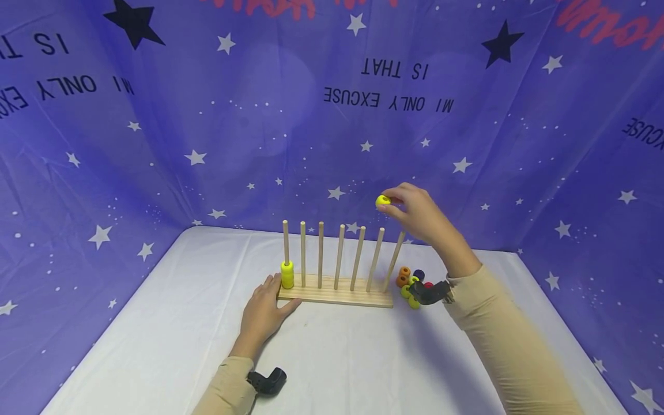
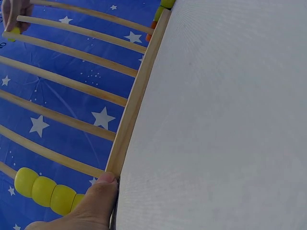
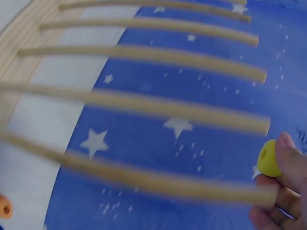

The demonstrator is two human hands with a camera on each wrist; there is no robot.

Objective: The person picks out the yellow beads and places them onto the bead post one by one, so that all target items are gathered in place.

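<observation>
A wooden peg rack [image 1: 339, 297] stands on the white table, several upright pegs rising from its flat base. Several yellow beads [image 1: 287, 275] are stacked on its leftmost peg. The left hand [image 1: 263, 314] holds the left end of the base, its thumb [image 2: 103, 191] against the front edge. Raised above the pegs at the right side, the right hand [image 1: 412, 210] pinches one yellow bead [image 3: 270, 159] between thumb and fingers. The bead's hole shows, and in the head view it sits higher than the peg tops.
Right of the rack lies a cluster of loose beads: orange beads [image 1: 402, 280], yellow-green beads [image 1: 407, 291], a dark bead [image 1: 419, 275] and a red bead [image 1: 428, 285]. The right wrist's black camera [image 1: 430, 293] partly covers them. A purple star-printed cloth [image 1: 290, 144] surrounds the table [image 1: 332, 357].
</observation>
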